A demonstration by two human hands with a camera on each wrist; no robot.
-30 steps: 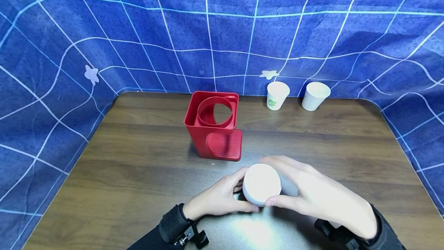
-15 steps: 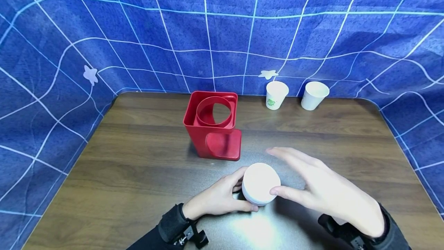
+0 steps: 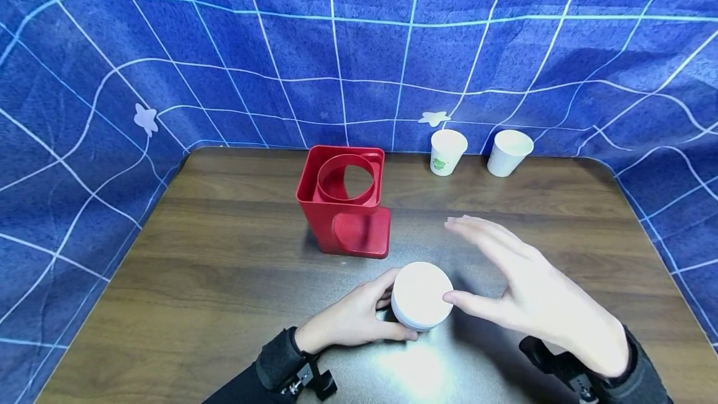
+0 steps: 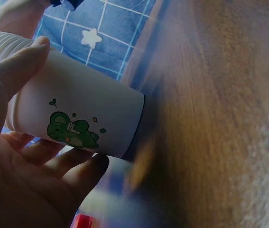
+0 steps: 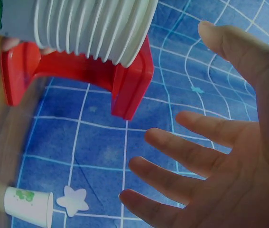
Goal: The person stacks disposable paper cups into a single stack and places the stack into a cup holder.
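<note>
A stack of white paper cups [image 3: 422, 296] stands near the front of the wooden table, mouths up. My left hand [image 3: 354, 322] grips it from the left, thumb on the near side and fingers round the far side. In the left wrist view the outer cup [image 4: 77, 104] carries a green cartoon animal, and its base is close to the tabletop. Several nested rims [image 5: 96, 33] show in the right wrist view. Just right of the stack, my right hand [image 3: 521, 285] has its fingers spread and holds nothing; the thumb tip overlaps the rim's edge in the head view.
Behind the stack is a red holder [image 3: 320, 223] with a round ring on top and a flat base plate. Two single paper cups, one with a green print [image 3: 447, 153] and another [image 3: 509, 154], stand at the back. A blue gridded cloth [image 3: 291, 48] surrounds the table.
My right hand has moved away from the stack, up and to the right, its fingers leaving the rim and spreading. My left hand and the cups have stayed in place.
</note>
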